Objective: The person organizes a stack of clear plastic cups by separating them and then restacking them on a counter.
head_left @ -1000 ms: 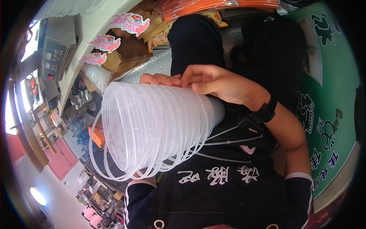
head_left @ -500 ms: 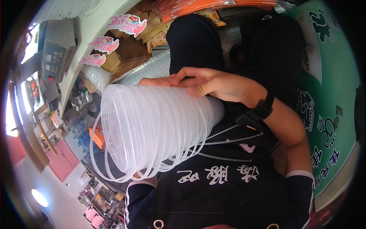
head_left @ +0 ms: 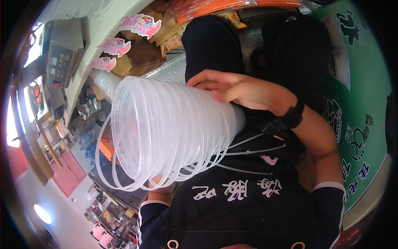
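Observation:
A stack of nested, clear plastic buckets [head_left: 178, 124] lies tilted across my front, its wide open end toward the left and its narrow base toward the right. Thin plastic handles [head_left: 124, 189] hang in loops below the rims, and several stick out to the right. My right hand [head_left: 226, 87] grips the upper side of the stack near its narrow end, thumb on the bucket rims and fingers bent behind them. Only my left forearm [head_left: 162, 186] shows, below the stack; the buckets hide the left hand and its fingers.
A counter edge [head_left: 97, 50] with pink stickers runs along the upper left, near a grey control box [head_left: 62, 62]. Orange plastic-wrapped goods [head_left: 232, 7] lie at the far edge, beyond my legs. A green printed panel [head_left: 365, 91] stands on the right.
The wide end of the stack has risen toward the far side and turned slightly. My right hand has slid right along the buckets, its fingers no longer reaching as far left.

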Demonstrator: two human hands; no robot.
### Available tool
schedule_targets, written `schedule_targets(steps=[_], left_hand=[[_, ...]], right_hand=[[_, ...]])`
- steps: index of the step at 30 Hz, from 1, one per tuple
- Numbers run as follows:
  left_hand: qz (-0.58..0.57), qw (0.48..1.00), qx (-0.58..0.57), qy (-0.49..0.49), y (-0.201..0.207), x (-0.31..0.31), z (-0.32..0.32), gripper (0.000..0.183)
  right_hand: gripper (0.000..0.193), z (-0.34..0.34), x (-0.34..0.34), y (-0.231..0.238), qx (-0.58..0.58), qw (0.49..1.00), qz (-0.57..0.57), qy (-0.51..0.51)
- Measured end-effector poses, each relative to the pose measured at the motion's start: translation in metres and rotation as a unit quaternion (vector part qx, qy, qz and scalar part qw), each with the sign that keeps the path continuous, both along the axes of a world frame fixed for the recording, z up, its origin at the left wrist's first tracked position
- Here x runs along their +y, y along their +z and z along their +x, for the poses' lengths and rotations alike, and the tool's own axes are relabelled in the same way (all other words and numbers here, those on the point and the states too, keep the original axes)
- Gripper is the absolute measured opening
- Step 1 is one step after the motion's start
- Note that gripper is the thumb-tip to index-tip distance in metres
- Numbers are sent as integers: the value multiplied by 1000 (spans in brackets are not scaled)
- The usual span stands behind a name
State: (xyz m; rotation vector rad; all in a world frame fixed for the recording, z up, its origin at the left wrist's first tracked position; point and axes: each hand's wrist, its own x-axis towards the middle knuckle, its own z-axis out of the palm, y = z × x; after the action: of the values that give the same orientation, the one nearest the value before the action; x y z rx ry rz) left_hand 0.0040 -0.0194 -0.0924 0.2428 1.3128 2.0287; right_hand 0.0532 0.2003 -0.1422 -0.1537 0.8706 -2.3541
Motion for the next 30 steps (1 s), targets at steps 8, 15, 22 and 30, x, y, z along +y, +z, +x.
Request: schedule_targets(steps=[8,15,22,30], left_hand=[[8,999,-24,20,3,2,4,47],[6,999,-38,21,-4,9,2,48],[9,999,-35,35,-22,8,-8,49],[11,998,-31,55,-48,3,-26,50]], right_hand=[[57,12,12,28,23,993,114,-22],[52,11,14,30,12,991,127,-27],[53,8,16,24,-19,991,125,-38],[48,33,2,36,-99,937,267,-200]])
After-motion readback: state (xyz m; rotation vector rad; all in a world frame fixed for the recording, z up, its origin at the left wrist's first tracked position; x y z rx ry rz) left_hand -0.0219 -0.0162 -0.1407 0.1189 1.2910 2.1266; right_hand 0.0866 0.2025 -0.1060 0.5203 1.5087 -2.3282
